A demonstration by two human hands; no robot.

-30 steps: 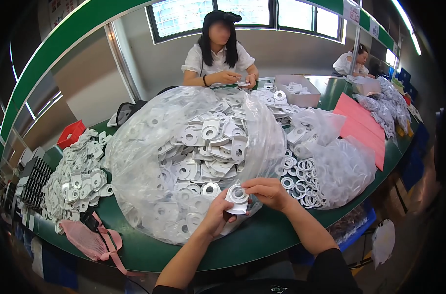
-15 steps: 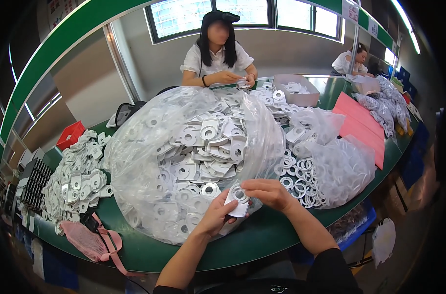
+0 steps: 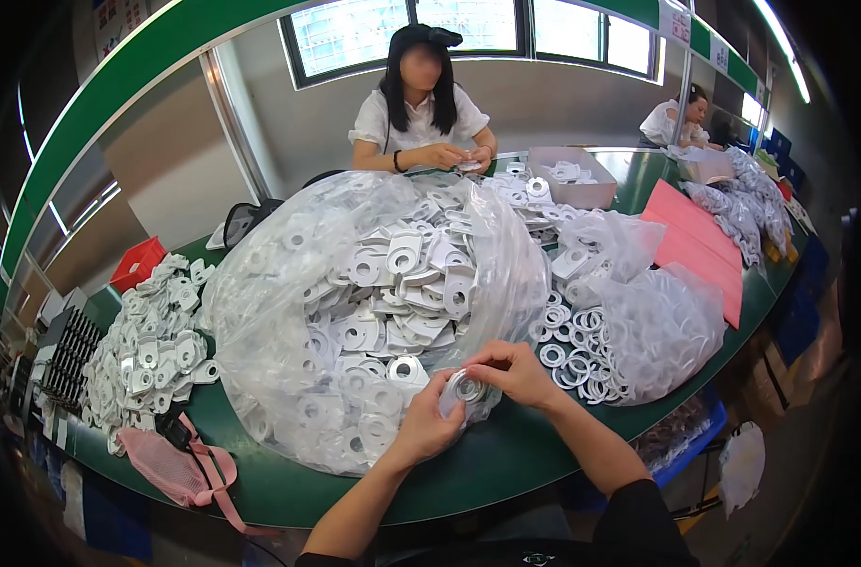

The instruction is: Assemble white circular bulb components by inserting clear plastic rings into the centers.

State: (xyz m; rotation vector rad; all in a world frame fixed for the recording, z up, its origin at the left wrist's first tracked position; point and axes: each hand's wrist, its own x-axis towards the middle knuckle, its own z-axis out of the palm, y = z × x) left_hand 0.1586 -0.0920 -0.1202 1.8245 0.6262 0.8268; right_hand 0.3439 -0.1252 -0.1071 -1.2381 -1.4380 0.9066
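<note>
Near the left edge of the green curved worktop [image 3: 506, 463] lies a loose heap of flat white plastic plates with round holes [image 3: 147, 345], with a red plastic crate [image 3: 136, 263] behind it and a pink fabric pouch with straps [image 3: 180, 468] at the near edge. At the middle of the worktop stands a big clear plastic bag full of the same white holed plates [image 3: 355, 312].

Just in front of that bag, close to the near edge, the left hand [image 3: 426, 425] and the right hand [image 3: 516, 370] meet. Between them is a small white plate with a grey ring set on it [image 3: 464, 389]; the left hand's fingers [image 3: 442, 392] are curled under it, grasping it from below, and the right hand's fingers [image 3: 487, 357] are pinched over its top edge.

To the right lie loose white plastic rings [image 3: 572, 350] and a second clear bag of rings [image 3: 662, 326], then pink flat sheets [image 3: 700, 241] toward the right edge. At the far edge a person in a white shirt [image 3: 419, 118] sits handling parts, beside a grey open box [image 3: 572, 180].
</note>
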